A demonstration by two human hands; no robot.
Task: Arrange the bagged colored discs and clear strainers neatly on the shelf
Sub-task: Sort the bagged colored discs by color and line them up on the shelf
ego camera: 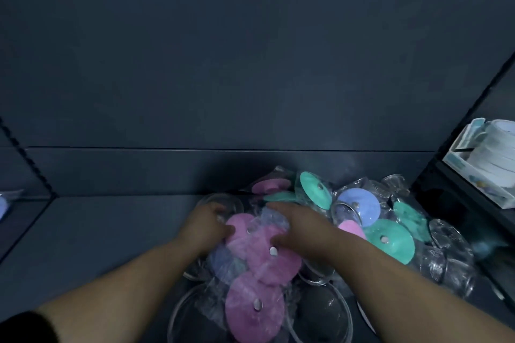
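Your left hand [207, 224] and right hand [296, 227] both grip the crinkly, shiny bagged pink discs [267, 256]; dim light blurs the clear strainers [443, 256] just beside them.

Bare shelf [97, 231] surface is left from 7 to 10 o'clock of the heaped bagged discs [274, 262], as far as the side divider [28, 164] at 9 o'clock. Passage at 12 o'clock is closed by the back wall [223, 69], just behind the heap. From 1 to 4 o'clock the way is blocked by clear strainers [446, 262], a dark side panel [473, 108] and a white box [473, 186] beyond it.
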